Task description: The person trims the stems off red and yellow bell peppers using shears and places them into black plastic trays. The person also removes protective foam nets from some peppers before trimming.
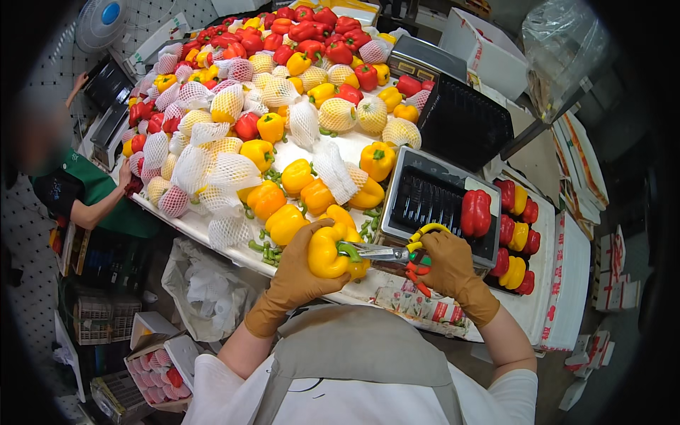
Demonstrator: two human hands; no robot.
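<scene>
My left hand point(295, 271), in a tan rubber glove, grips a yellow bell pepper point(324, 251) with its green stem turned to the right. The gloved right hand point(449, 263) holds scissors point(390, 253) with yellow and red handles, their blades at the stem. Cut green stems point(265, 252) lie beside more yellow peppers point(286, 224) on the white tabletop. To the right, a red bell pepper point(476, 213) rests on a machine with a black ribbed tray point(430, 199). Beyond it, red and yellow peppers point(512, 236) sit in rows.
A large heap of red and yellow peppers point(313, 32), many in foam net sleeves, covers the table's far part. Another person in a green apron point(114, 196) works at the left edge. A lined waste bag point(207, 287) stands below the table. Black trays point(465, 122) are stacked behind the machine.
</scene>
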